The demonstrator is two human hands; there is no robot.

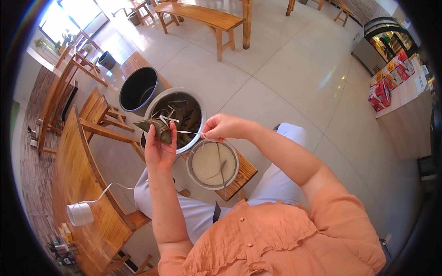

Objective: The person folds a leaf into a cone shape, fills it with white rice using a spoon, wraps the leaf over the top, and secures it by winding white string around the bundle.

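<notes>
Left hand (159,149) grips leaf-wrapped dumpling (159,128); right hand (221,126) pinches its string (189,132) above bowl rim (201,110).

Black bucket (138,88) on floor; wooden bench (209,17) beyond; glass-fronted display case (386,42) far right.

glossy metal bowl (199,120), matt wooden stool (243,174)

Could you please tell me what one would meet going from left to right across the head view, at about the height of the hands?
Wooden table → left hand holding a leaf-wrapped dumpling → white string → right hand pulling it → tiled floor → counter with red boxes.
</notes>
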